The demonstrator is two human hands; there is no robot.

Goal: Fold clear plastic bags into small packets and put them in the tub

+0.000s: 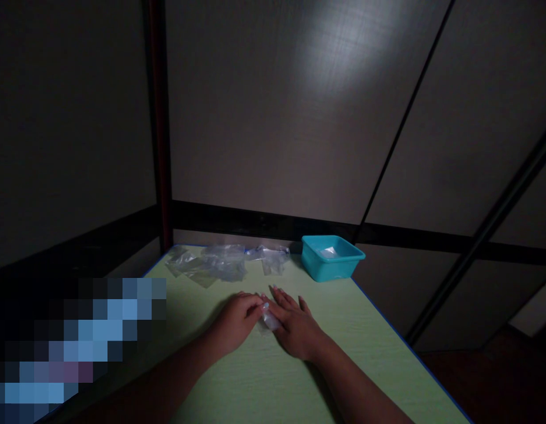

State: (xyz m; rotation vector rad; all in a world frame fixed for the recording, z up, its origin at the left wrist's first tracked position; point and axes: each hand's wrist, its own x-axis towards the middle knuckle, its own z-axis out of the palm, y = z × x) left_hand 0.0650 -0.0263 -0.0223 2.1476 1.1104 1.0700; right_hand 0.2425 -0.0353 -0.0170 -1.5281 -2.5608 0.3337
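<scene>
A small clear plastic bag (271, 321) lies on the table between my two hands. My left hand (238, 319) has its thumb and fingers closed at the bag's upper left edge. My right hand (297, 324) rests palm down with its fingers spread, touching the bag from the right and covering part of it. Whatever the bag may hold is too small and dim to make out.
Several clear plastic bags (224, 263) lie loosely at the table's far left, with more bags (273, 259) beside them. A turquoise plastic basin (330, 268) with something whitish inside stands at the far right corner. Dark panels (273, 129) rise behind the pale green table (237, 383).
</scene>
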